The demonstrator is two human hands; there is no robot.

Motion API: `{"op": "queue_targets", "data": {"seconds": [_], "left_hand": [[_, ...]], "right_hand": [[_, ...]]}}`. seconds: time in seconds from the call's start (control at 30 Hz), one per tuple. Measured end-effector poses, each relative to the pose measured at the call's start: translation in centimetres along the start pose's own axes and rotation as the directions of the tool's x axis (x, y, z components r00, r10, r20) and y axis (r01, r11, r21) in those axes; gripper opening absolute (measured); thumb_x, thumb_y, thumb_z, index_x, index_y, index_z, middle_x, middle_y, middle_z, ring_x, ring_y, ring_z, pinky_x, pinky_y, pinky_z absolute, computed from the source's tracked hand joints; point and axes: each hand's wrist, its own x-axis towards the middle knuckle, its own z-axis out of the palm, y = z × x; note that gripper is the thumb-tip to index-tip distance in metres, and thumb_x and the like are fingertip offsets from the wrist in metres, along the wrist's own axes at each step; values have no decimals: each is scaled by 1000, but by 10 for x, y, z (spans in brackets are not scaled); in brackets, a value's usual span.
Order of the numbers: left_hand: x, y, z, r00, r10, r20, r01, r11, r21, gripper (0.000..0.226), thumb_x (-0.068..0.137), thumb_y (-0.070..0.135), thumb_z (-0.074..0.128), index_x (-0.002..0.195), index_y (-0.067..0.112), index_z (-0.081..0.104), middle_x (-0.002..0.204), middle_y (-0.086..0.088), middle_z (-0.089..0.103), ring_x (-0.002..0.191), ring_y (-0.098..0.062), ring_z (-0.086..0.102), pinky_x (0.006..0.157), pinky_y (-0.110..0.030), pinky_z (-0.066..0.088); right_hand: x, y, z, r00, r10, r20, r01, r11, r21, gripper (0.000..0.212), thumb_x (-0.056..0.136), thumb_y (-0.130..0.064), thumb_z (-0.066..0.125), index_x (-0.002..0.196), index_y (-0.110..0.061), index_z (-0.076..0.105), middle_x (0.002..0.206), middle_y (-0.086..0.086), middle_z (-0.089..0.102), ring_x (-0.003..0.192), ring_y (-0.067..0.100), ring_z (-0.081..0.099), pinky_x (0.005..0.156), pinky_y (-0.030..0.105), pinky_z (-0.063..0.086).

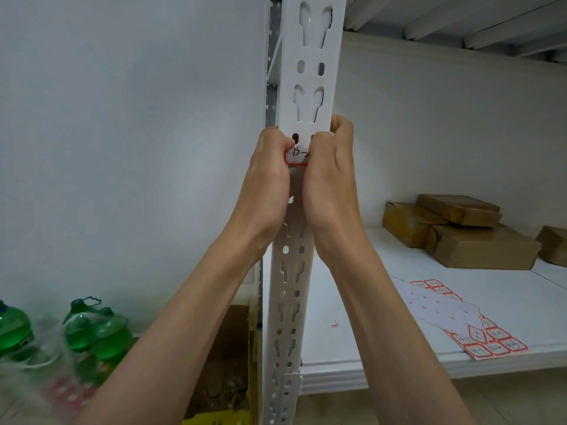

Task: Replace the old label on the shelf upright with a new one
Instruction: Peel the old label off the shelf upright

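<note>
On the upright [306, 56], left hand [270, 179] and right hand [331, 179] pinch a half-hidden label [296, 157].

The shelf upright [306, 72] was white with dark cut-out slots. Its label [297, 157] was white, red-bordered, with black handwriting. Nearby bottles [101, 329] were green.

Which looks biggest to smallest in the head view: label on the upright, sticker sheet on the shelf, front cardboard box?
1. Cardboard box
2. Sticker sheet, close to the box; its nearness makes this unsure
3. Label, partly covered by hands
</note>
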Motion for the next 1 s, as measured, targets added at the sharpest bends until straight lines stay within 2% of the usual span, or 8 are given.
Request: {"op": "queue_targets", "data": {"seconds": [0.2, 0.37, 0.43, 0.5, 0.67, 0.8, 0.9, 1.0], "left_hand": [[0, 2, 0, 1000, -27, 4, 27, 999, -37, 34, 80, 40, 36, 96, 15, 52, 86, -3, 58, 84, -19, 52, 72, -36, 41], [0, 1, -2, 1000, -12, 2, 12, 999, 43, 20, 91, 35, 43, 92, 16, 51, 91, 1, 62, 84, -17, 59, 75, -36, 45], [0, 2, -5, 1000, 26, 7, -26, 993, 116, 9, 95, 29, 50, 98, 22, 55, 93, 1, 67, 87, -19, 66, 75, -36, 51], [1, 3, -11, 997, 70, 37, -75, 980, 183, 18, 95, 25, 58, 113, 22, 59, 103, 0, 71, 95, -19, 69, 78, -33, 56], [0, 7, -11, 966, 258, -15, -230, 885, 405, 42, 82, 32, 73, 118, 22, 53, 97, 16, 70, 85, 3, 68, 69, -14, 54], [-2, 11, -1, 937, 336, -96, -251, 837, 485, 41, 79, 29, 71, 113, 23, 48, 89, 17, 68, 76, 7, 66, 60, -7, 47], [-2, 14, 4, 933, 338, -120, -219, 802, 556, 43, 75, 39, 69, 107, 23, 45, 82, 15, 65, 72, 1, 65, 56, -12, 46], [0, 15, 5, 939, 320, -122, -191, 785, 589, 42, 78, 40, 69, 107, 21, 44, 84, 13, 63, 76, -5, 65, 61, -23, 52]], "right_hand": [[1, 2, -4, 998, 49, 48, -53, 995, 87, 25, 102, -17, 32, 122, -21, 46, 73, -19, 63, 68, 0, 60, 66, 28, 51], [3, 8, -15, 976, 173, 130, -211, 887, 410, 34, 100, -24, 35, 121, -24, 61, 101, 5, 74, 89, 17, 69, 90, 43, 55], [3, 9, -19, 968, 180, 174, -244, 836, 491, 37, 102, -22, 32, 127, -20, 59, 110, 10, 74, 93, 19, 70, 90, 41, 56], [3, 10, -23, 958, 177, 224, -274, 790, 548, 43, 102, -19, 29, 137, -15, 54, 121, 16, 71, 96, 21, 69, 90, 40, 56], [2, 12, -26, 948, 167, 269, -298, 760, 577, 48, 101, -17, 25, 141, -16, 51, 120, 14, 71, 97, 21, 70, 86, 33, 58], [2, 14, -25, 952, 161, 259, -286, 771, 569, 48, 100, -18, 26, 141, -16, 52, 113, 10, 73, 95, 17, 70, 82, 28, 58], [2, 17, -25, 957, 161, 241, -272, 786, 556, 47, 100, -18, 28, 141, -15, 52, 114, 10, 73, 98, 18, 70, 84, 28, 58], [4, 19, -24, 960, 167, 226, -264, 808, 527, 46, 101, -20, 29, 141, -15, 53, 112, 9, 72, 94, 15, 70, 79, 25, 56]]}}
